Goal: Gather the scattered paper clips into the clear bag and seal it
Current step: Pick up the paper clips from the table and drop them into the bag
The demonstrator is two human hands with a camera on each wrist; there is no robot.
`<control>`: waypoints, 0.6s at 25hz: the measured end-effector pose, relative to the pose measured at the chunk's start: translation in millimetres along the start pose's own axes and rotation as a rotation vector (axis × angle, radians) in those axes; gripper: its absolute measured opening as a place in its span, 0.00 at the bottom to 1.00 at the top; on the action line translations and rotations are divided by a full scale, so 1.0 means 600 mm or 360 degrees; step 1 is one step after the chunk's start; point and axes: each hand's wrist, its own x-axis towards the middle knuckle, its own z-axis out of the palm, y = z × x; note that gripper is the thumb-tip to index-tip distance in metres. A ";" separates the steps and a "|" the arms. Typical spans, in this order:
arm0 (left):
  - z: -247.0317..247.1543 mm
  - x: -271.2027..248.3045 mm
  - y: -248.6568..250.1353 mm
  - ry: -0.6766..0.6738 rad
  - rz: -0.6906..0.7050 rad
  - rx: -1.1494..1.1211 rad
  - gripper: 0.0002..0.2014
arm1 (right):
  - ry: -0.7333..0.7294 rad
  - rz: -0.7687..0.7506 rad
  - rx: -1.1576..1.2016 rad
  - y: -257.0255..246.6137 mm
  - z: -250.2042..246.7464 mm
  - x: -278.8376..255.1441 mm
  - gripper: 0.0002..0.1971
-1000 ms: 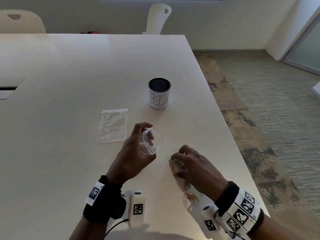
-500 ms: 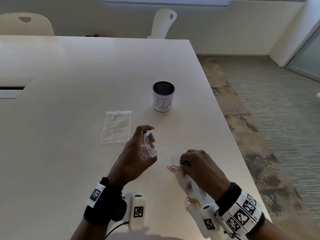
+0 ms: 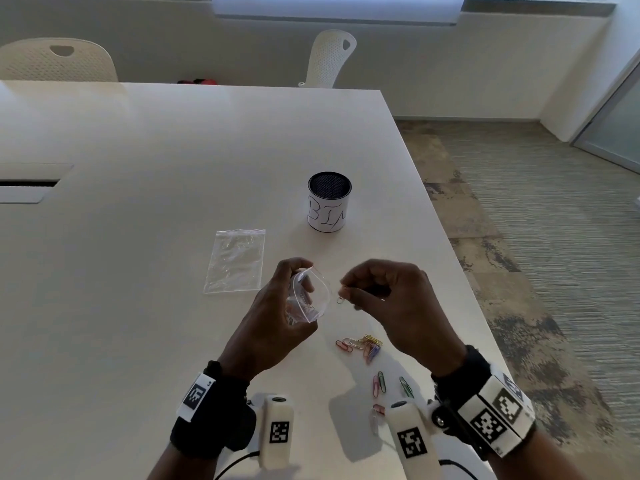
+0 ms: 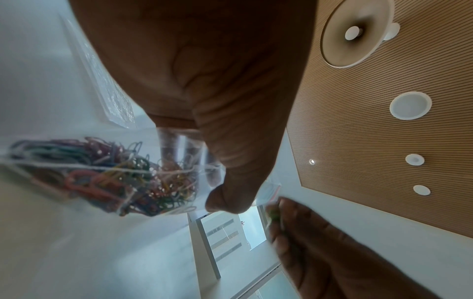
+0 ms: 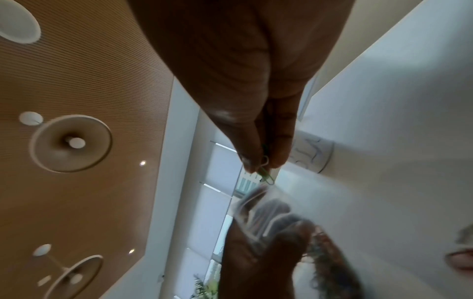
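Observation:
My left hand (image 3: 277, 313) holds a small clear bag (image 3: 310, 294) above the table, its mouth spread wide toward the right. The left wrist view shows the bag (image 4: 107, 172) packed with coloured paper clips (image 4: 110, 178). My right hand (image 3: 388, 299) pinches a couple of paper clips (image 3: 341, 299) between thumb and fingertips, just right of the bag's mouth. In the right wrist view a green clip (image 5: 266, 176) hangs from that pinch above the bag (image 5: 268, 212). Several loose clips (image 3: 363, 346) lie on the table below my hands, with more nearer me (image 3: 381, 384).
A second clear bag (image 3: 235, 259) lies flat on the white table (image 3: 138, 202), left of my hands. A mesh cup (image 3: 329, 202) with a paper label stands behind them. The table's right edge (image 3: 460, 271) runs close to my right hand. Two chairs stand at the far side.
My right hand has lifted off the table with clips pinched and moved up and left to the bag's mouth. The left hand has kept the bag held up.

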 end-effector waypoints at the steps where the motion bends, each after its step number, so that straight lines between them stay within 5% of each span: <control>1: 0.000 0.000 0.001 -0.0002 -0.0002 -0.0002 0.38 | 0.0004 -0.0045 0.0056 -0.015 0.007 0.004 0.04; 9: 0.001 -0.003 0.001 0.0022 -0.0047 -0.0008 0.40 | -0.0107 -0.0413 -0.0275 -0.046 0.042 0.033 0.07; 15: -0.001 -0.003 -0.001 0.0042 -0.0017 0.0020 0.41 | -0.0128 -0.0201 -0.0444 -0.027 -0.022 0.005 0.06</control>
